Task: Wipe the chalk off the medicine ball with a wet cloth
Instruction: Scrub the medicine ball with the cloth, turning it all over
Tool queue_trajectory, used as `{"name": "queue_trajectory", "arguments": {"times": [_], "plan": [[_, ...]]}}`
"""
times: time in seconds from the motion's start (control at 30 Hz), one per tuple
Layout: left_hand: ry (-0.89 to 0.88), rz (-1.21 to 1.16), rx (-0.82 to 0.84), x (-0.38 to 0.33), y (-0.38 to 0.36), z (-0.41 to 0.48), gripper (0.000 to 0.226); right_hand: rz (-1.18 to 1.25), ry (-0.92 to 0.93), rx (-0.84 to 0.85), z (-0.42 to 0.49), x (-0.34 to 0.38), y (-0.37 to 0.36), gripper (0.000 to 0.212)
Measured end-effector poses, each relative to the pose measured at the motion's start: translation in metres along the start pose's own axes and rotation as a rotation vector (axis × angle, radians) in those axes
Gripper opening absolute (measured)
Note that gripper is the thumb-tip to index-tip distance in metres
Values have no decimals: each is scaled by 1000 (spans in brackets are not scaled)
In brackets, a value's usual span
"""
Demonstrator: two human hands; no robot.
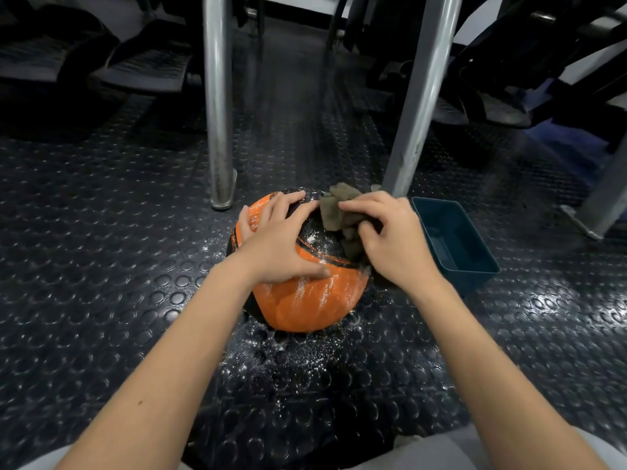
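Observation:
An orange and black medicine ball (305,300) sits on the studded black floor in the middle of the view, streaked with white chalk. My left hand (278,239) lies spread over the ball's top left, fingers splayed and pressing on it. My right hand (390,239) grips a crumpled olive-brown cloth (334,212) against the ball's black upper right part. Part of the cloth is hidden under my right hand. White chalk specks (291,351) lie scattered on the floor in front of the ball.
A teal plastic tub (481,262) stands on the floor just right of the ball. Two metal legs (219,130) (417,106) rise behind the ball. Dark gym equipment fills the back. My knees show at the bottom edge.

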State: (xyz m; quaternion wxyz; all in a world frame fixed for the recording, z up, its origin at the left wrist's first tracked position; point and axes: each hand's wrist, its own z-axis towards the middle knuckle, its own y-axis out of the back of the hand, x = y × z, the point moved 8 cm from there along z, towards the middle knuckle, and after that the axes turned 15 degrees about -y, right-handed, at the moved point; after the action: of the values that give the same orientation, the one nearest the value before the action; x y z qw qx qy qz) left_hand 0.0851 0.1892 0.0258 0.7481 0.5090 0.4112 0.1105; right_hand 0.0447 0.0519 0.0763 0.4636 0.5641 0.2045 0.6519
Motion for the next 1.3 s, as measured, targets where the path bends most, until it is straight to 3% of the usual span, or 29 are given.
{"name": "queue_trajectory", "arguments": {"times": [0.17,0.27,0.33,0.47,0.53,0.63,0.7,0.83,0.93,1.0,1.1,1.2,1.3], "plan": [[-4,-25,-6,-1,2,-1,100,-236,-245,17,9,-50,-7,46],[0,-5,-1,-2,2,0,101,-66,-80,-105,8,-17,12,44],[4,8,6,-2,2,0,102,-43,8,-62,5,1,2,44],[4,-13,1,-2,4,-2,100,-297,-225,63,6,-46,-17,49],[0,-20,0,-2,4,-1,99,-323,-270,-15,9,-55,-2,48],[6,-19,0,-2,4,-2,99,-83,-65,-135,10,-17,11,47],[6,-14,0,-2,4,-2,100,-63,27,-45,7,-2,-5,46],[-2,-26,0,-3,4,-2,99,-364,-231,10,7,-45,-12,48],[-1,-27,-4,-2,3,-2,99,-143,-122,-101,10,-28,7,48],[4,-15,1,-1,2,-2,100,-21,18,-41,8,-7,-2,48],[-5,-19,-4,-2,2,-2,99,-101,-109,62,7,-25,-22,47],[-15,-35,-9,-3,1,-2,99,-262,-263,36,6,-51,-9,47],[-7,-6,-13,-2,1,-2,100,-70,-88,-93,-6,-16,6,45]]}}
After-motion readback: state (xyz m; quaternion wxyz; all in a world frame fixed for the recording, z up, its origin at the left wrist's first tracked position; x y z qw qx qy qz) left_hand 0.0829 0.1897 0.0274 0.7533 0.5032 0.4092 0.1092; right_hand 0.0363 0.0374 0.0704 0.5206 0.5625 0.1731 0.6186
